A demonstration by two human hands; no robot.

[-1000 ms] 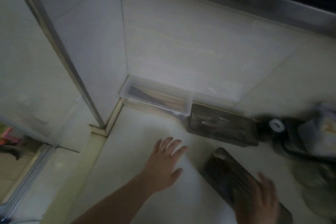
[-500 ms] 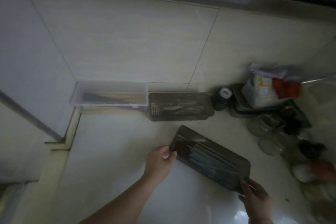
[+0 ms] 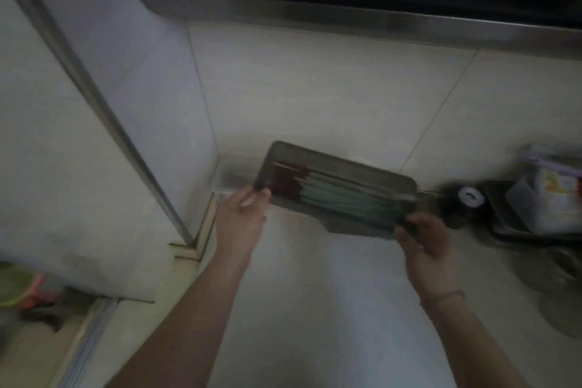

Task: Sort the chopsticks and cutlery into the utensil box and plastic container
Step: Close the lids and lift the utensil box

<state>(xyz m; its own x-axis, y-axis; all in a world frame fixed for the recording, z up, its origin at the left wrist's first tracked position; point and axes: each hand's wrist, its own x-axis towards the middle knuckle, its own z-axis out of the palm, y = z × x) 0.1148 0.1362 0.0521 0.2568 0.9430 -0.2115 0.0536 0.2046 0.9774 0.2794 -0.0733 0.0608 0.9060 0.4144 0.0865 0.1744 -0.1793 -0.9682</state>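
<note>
- While our view has swung left since half a second ago, the counter [image 3: 330, 309] fills the lower middle, with the tiled wall [image 3: 315, 98] behind it and a metal door frame [image 3: 94, 94] at left.
- We now hold the dark tray [image 3: 340, 173] lifted off the counter and tilted, near the wall; earlier it lay flat on the counter, closer to us.
- Chopsticks [image 3: 340, 198] lie lengthwise in the tray, red at the left end and pale green along the rest.
- Our left hand [image 3: 241, 217] grips the tray's left end, thumb on top.
- Our right hand [image 3: 425, 242] pinches the tray's right corner, as before.
- Another dark box [image 3: 356, 227] peeks out beneath the tray, against the wall; the tray now hides most of it.
- Clutter [image 3: 541, 198] sits blurred at right.
</note>
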